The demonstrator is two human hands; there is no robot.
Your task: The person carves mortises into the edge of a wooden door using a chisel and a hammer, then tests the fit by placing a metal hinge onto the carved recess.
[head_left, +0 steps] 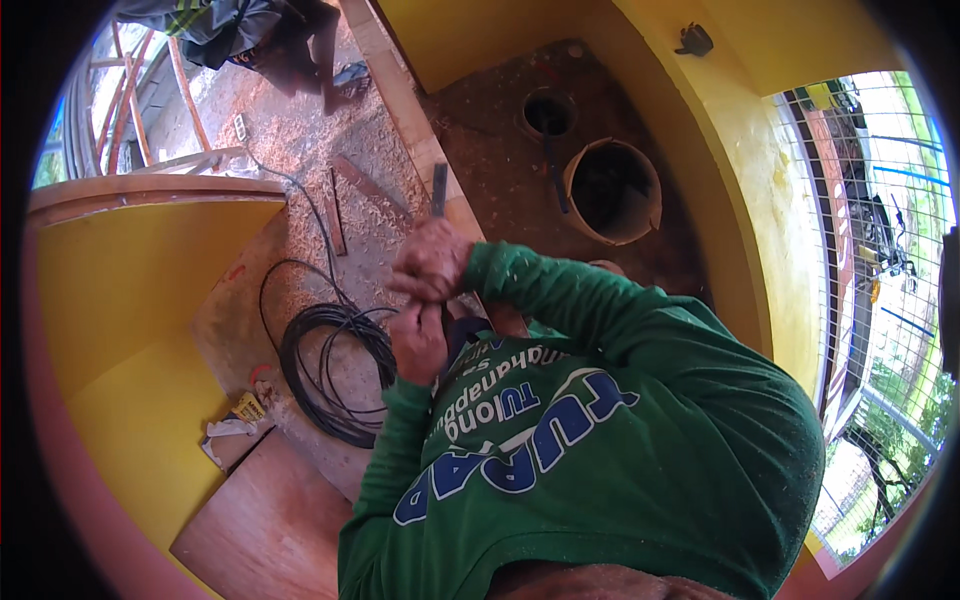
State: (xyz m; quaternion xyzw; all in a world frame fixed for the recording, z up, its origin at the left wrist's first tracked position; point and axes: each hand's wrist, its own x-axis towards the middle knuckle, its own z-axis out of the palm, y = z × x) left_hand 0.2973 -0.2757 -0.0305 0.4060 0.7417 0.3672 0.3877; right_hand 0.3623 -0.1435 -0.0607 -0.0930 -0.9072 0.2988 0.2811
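Note:
My right hand (pixel 435 258) is closed round a dark, flat bar (pixel 439 190), whose squared end sticks up past the fingers beside a long pale plank (pixel 405 115). Just below, my left hand (pixel 418 340) is curled shut against the right one. What lies inside the left fingers is hidden, so I cannot tell whether they grip the same bar. Both hands are close in front of my green-sleeved body. Left of them, a coil of black cable (pixel 290 362) rests on the floor.
Wood shavings (pixel 275 110) cover the floor ahead, with loose wood strips (pixel 337 215). Beyond the plank stand a wide round container (pixel 655 205) and a smaller one (pixel 528 115). Yellow walls (pixel 130 300) flank me. A person (pixel 235 30) is at the far left.

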